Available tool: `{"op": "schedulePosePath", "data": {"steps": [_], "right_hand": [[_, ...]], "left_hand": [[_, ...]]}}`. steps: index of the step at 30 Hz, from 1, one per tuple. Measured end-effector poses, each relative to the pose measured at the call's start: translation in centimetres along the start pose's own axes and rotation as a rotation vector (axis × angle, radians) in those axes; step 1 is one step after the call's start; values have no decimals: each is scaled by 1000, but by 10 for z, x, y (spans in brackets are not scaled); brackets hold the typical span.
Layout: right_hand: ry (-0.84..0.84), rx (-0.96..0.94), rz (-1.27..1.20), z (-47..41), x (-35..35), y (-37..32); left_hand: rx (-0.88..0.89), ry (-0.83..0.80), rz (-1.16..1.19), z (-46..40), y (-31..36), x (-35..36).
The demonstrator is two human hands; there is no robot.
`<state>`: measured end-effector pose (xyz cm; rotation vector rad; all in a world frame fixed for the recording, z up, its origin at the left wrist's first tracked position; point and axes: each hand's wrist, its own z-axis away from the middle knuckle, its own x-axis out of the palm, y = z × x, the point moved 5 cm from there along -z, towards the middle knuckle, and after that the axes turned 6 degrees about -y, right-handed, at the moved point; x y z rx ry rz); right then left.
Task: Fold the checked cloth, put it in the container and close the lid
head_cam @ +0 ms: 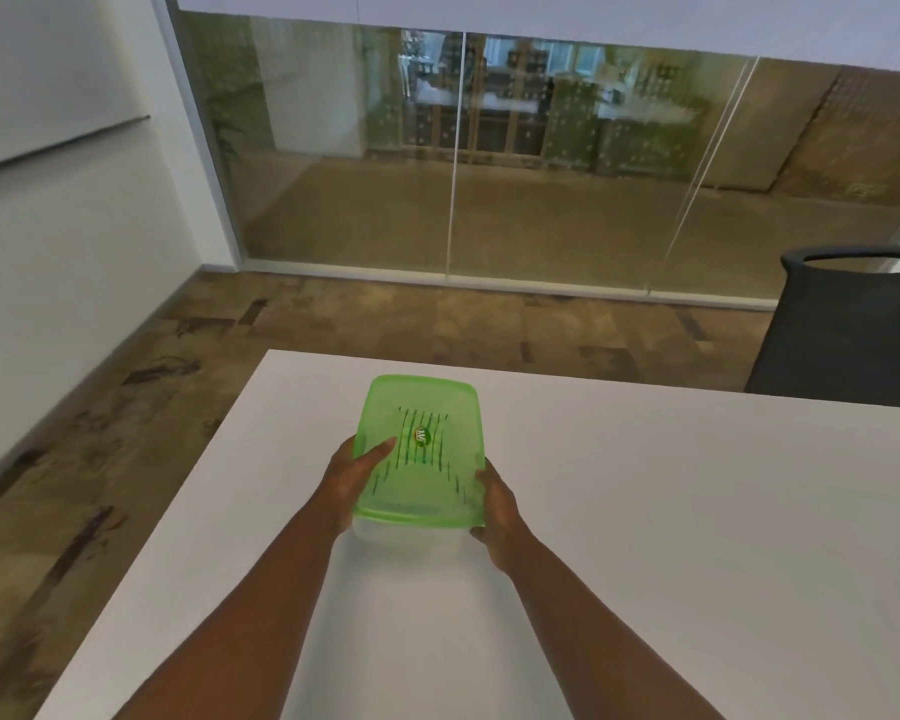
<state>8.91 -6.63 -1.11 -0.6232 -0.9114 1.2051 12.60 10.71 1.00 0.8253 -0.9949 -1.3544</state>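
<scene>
Both hands grip the container [409,535] between them on the tabletop [645,511]. The left hand [352,480] curls round its left side, thumb lying on the green lid [419,444]; the right hand [497,517] clasps the near right corner. The lid sits on top. Cloth cannot be seen.
</scene>
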Motion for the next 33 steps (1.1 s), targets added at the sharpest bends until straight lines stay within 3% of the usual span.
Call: {"op": "schedulePosePath", "data": {"steps": [10,25,30,33], "right_hand": [[-41,-25,112,-57,56,25],[-76,13,218,-66,71,29],[-84,42,386,-57,74,19],[70,13,594,-46,66,5]], "left_hand": [[-20,99,-96,-34,-9,-71],[-60,135,-177,-49,-23,-93],[-58,231,-371,-46,-16,-100],[-40,360,-607,-36,-2,-96]]}}
